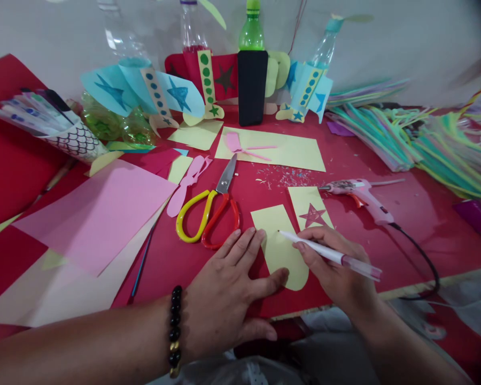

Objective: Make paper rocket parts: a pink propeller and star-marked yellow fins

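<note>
My left hand [236, 283] lies spread on the red tabletop, its fingertips and thumb pressing the edge of a pale yellow paper piece [282, 254] with one rounded end. Between the fingers of my right hand [340, 267] is a white marker pen [324, 250] with a pinkish-red end; its tip is at the paper's surface. No clear mark shows under the tip. Just behind lies a second yellow piece with a reddish star [313, 215] drawn on it, partly covered by my right hand. Scissors [216, 206] with yellow and red handles rest beyond my left fingers.
A pink glue gun [361, 198] with a black cord lies at right, near bundled pastel pipe cleaners [385, 136]. Decorated plastic bottles [196, 75] and a black phone [252, 88] stand at the back. Pink paper [100, 214] and a pen holder [74, 136] are at left.
</note>
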### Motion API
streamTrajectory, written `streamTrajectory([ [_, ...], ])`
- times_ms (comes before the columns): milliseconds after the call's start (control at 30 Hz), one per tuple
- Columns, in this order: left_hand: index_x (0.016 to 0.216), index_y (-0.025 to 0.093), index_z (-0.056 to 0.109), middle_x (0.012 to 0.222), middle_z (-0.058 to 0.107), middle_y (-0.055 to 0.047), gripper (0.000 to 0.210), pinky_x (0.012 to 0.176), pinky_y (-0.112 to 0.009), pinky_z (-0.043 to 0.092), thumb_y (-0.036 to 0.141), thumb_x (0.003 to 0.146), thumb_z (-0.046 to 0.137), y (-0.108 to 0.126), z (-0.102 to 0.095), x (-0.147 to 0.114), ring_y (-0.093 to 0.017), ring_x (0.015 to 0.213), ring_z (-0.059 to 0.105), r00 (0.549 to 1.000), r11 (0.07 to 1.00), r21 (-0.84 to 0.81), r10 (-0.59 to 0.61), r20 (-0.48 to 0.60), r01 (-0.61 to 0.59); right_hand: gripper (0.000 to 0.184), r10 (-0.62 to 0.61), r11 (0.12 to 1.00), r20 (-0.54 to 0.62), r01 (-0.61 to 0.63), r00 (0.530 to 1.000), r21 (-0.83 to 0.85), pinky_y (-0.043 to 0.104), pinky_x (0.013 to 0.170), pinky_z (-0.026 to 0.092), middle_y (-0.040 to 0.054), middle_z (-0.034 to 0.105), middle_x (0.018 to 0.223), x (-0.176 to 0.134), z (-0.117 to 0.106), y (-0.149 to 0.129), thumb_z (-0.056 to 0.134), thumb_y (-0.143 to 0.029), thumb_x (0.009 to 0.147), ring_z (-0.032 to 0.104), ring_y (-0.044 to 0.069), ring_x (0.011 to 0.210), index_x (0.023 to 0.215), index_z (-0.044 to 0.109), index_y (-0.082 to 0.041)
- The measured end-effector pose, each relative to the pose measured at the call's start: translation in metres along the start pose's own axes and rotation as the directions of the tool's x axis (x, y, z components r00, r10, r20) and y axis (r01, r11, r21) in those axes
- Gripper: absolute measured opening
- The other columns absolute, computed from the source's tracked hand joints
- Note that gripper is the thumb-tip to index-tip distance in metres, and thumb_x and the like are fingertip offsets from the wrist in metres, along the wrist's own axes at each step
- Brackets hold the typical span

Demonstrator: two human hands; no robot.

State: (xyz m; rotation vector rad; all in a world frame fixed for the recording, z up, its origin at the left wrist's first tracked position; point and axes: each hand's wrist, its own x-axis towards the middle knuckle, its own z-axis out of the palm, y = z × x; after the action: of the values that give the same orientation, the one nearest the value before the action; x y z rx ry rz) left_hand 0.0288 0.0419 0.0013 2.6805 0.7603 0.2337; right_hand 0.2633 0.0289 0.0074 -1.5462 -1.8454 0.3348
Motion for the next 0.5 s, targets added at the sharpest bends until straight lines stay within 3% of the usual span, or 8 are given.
streamTrajectory([
  [500, 0.147, 0.037, 0.035, 0.161, 0.008, -0.015, 0.077, 0.116, -0.058, 0.019, 0.078, 0.082, 0.04, -0.0005, 0.0007, 0.0, -0.039, 0.147, 0.014, 1.0, 1.0, -0.006, 0.002, -0.003, -0.002, 0.003, -0.022, 1.0, 0.012, 0.022, 1.0, 0.015, 0.022, 0.057, 0.045, -0.0023, 0.065, 0.07, -0.0014, -0.002, -0.002, 0.063, -0.022, 0.085, 0.059, 0.01, 0.058, 0.088, 0.062, -0.021],
])
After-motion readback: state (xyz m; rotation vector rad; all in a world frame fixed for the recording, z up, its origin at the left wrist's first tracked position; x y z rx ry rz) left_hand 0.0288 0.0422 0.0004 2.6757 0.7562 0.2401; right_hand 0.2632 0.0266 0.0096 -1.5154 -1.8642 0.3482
